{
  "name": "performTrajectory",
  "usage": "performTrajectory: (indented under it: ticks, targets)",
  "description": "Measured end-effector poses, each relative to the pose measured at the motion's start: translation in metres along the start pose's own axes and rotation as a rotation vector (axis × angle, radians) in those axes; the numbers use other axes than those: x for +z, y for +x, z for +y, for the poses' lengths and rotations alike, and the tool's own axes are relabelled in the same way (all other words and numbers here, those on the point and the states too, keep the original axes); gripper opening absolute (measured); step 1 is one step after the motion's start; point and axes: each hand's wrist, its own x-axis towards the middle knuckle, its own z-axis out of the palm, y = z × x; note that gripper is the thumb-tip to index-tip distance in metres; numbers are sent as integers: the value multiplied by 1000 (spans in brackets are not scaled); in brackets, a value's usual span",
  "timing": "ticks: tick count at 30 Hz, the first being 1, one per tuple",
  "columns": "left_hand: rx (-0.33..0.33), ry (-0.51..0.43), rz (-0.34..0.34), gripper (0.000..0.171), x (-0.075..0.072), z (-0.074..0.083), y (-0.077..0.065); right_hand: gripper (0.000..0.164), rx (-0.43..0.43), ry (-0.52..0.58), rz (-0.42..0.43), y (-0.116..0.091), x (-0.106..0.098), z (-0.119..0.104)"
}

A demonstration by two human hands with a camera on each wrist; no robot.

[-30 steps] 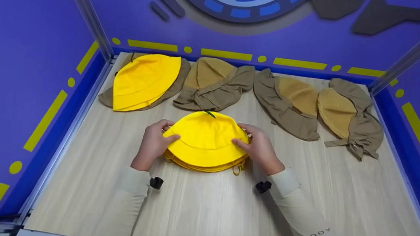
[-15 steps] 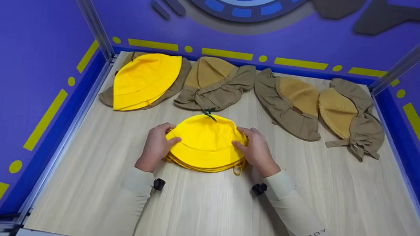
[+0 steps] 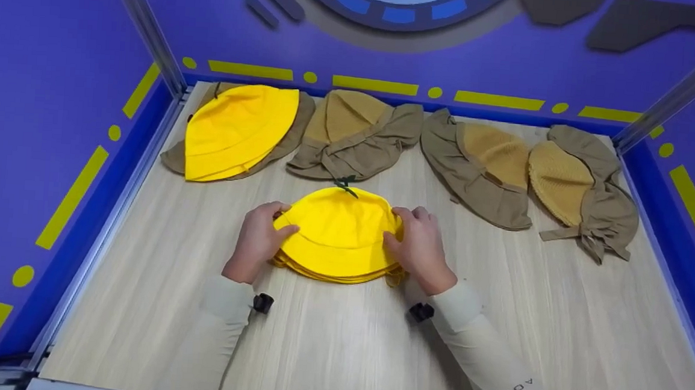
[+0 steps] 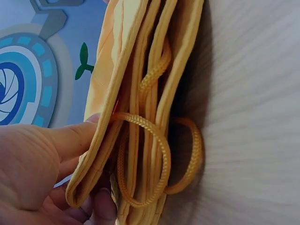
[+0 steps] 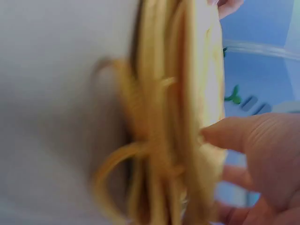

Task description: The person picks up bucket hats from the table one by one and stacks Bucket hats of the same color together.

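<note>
Head view: at far left, a yellow hat (image 3: 240, 131) lay over a brown hat (image 3: 173, 159) at the worktop's (image 3: 326, 350) rear, likely set back to free the front. Near centre, you held a stack of yellow hats (image 3: 339, 230) on the worktop from both sides, probably so its layers sat even. Your left hand (image 3: 257, 238) had its grip narrowed, pinching one edge, thumb on top; your right hand (image 3: 421, 245) pinched the other likewise. How many layers each caught could not be told. Three tan-crowned hats (image 3: 352, 136) lay behind and rightward.

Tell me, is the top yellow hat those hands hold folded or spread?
The top yellow hat is folded: its brim doubles back near the left hand.
</note>
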Motion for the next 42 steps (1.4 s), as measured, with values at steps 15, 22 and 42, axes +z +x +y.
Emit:
performTrajectory:
  ticks: [15,22,42]
  targets:
    - [-32,9,-7,46,-3,10,1,62,-441,2,-191,7,41,-44]
    - [-14,9,-25,42,-3,9,8,86,-316,-245,-378,7,55,-50]
    - [-156,77,264,45,-95,-50,107,95,-310,-271,-413,4,59,-56]
